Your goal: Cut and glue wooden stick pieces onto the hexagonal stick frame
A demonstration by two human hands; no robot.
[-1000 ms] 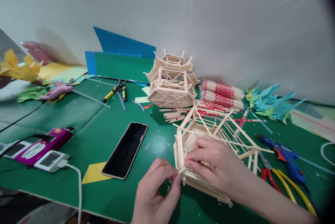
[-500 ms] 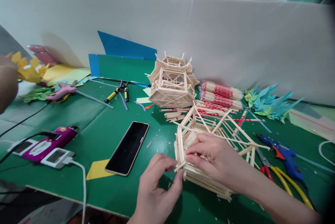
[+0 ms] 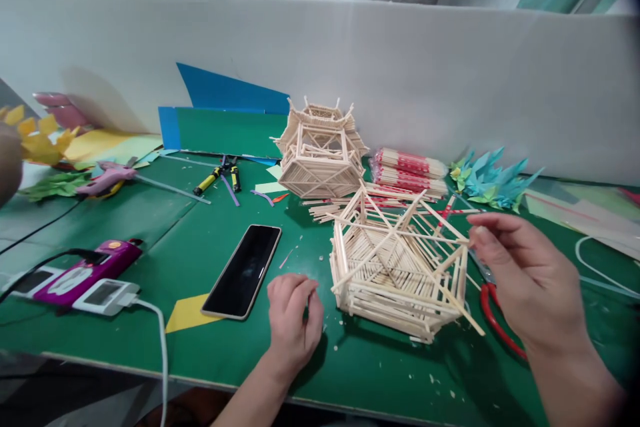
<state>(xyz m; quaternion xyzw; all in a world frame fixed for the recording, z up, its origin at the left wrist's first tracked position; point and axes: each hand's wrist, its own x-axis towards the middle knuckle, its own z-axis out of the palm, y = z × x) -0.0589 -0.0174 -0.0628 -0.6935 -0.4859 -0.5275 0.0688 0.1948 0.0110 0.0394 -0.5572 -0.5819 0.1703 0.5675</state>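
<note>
A hexagonal frame of thin wooden sticks (image 3: 395, 267) lies on the green mat (image 3: 165, 227) in front of me. My right hand (image 3: 530, 277) is at the frame's right side, thumb and forefinger pinched on the tip of a stick that juts out of it. My left hand (image 3: 293, 314) rests on the mat just left of the frame, apart from it. Its fingers are curled in, and what they hold, if anything, is hidden. A finished stick pavilion (image 3: 320, 154) lies on its side behind the frame.
A black phone (image 3: 243, 270) lies left of my left hand. Wrapped chopstick bundles (image 3: 410, 170), loose sticks, yellow cutters (image 3: 220, 174), a pink glue gun (image 3: 107, 177), a purple power bank (image 3: 85, 274), red-handled pliers (image 3: 495, 320) and paper shapes (image 3: 490, 177) surround the work. Another person's hand (image 3: 7, 160) shows at the far left.
Both hands have let go of the frame's near left corner. The right hand moved to the frame's right side and pinched a stick tip; the left dropped to the mat. The frame turned.
</note>
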